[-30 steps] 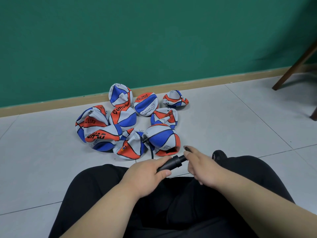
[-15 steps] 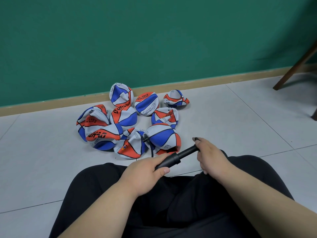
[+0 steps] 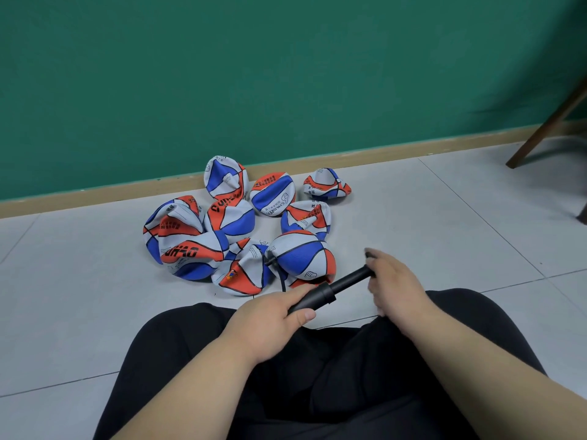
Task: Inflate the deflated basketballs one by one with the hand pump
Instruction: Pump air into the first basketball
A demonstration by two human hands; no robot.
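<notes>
Now, curled fingers (image 3: pixel 381 260) around the pump (image 3: pixel 327 295)

Only bits I can read: "CHILDRE…" on the ball by the wall (image 3: pixel 272 198), and something like "HAO" on the big left ball (image 3: pixel 184 249). The other print's too small for me.

Green wall (image 3: pixel 286 74), tan skirting (image 3: pixel 95 195), grey tiled floor (image 3: pixel 444 217), brown furniture leg (image 3: pixel 546 125) right.
</notes>
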